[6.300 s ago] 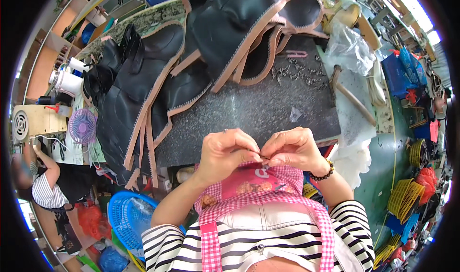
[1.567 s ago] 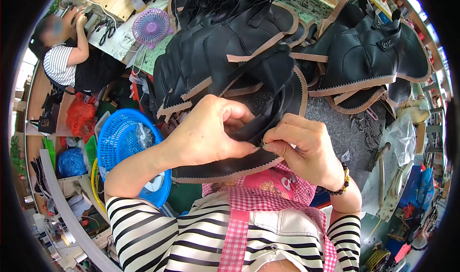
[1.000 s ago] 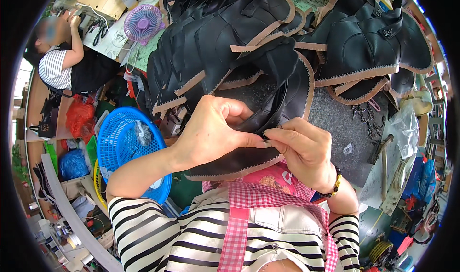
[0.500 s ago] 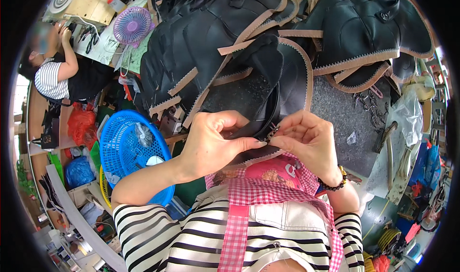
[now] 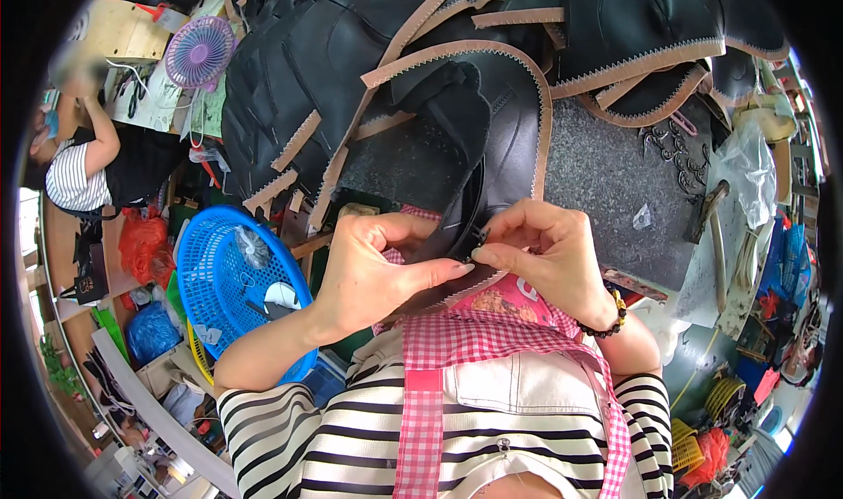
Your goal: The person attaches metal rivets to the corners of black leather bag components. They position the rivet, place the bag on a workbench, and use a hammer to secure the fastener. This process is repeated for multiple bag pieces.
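Note:
A black leather shoe upper [image 5: 518, 134] with a tan, zigzag-stitched edge hangs over the near edge of the table, between my hands. My left hand [image 5: 373, 275] is closed on the upper's dark strap and lower edge, its thumb pointing right. Opposite it, my right hand [image 5: 544, 257] pinches a small dark metal piece [image 5: 477, 242], seemingly a buckle, at the strap. The two thumb tips nearly meet there. Fingers partly hide the metal piece, so how it sits on the strap cannot be made out.
More black uppers [image 5: 290, 104] are heaped at the back. Several loose metal buckles [image 5: 680, 156] lie on the dark tabletop [image 5: 606, 200], right. A blue basket [image 5: 303, 279] stands at left, a purple fan [image 5: 200, 53] beyond it. A co-worker [image 5: 83, 161] sits far left.
The view has shifted slightly, so the background sits further left. The upper now lies more spread out, its curved edge showing above my hands. Both hands keep their hold at the strap.

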### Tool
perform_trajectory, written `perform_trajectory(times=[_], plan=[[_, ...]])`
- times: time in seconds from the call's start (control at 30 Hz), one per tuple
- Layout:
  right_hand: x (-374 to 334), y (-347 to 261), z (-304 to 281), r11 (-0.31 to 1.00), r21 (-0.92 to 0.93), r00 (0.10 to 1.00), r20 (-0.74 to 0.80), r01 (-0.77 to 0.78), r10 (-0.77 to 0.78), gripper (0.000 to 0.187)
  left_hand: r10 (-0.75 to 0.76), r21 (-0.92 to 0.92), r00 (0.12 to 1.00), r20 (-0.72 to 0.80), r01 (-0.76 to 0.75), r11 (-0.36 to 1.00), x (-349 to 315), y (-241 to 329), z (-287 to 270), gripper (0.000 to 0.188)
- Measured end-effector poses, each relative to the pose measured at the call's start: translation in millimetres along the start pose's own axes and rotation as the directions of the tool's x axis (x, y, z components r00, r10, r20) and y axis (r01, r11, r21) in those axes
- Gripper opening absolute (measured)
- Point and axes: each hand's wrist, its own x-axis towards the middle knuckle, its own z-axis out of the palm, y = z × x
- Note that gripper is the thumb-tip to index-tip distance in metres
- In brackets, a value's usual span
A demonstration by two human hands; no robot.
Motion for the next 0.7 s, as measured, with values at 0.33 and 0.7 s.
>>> perform_trajectory(times=[0.33, 0.7], plan=[[1, 12, 2, 0.959, -0.059, 0.956, -0.083, 0.278, -0.282, 0.022, 0.077, 0.075, 0.995, 0.062, -0.082, 0.994, 6, -16, -8, 0.019], [4, 9, -9, 0.823, -0.297, 0.862, 0.002, 0.484, -0.507, 0.022, 0.009, 0.124, 0.993, 0.114, -0.023, 0.992, 9, 2, -5, 0.021]])
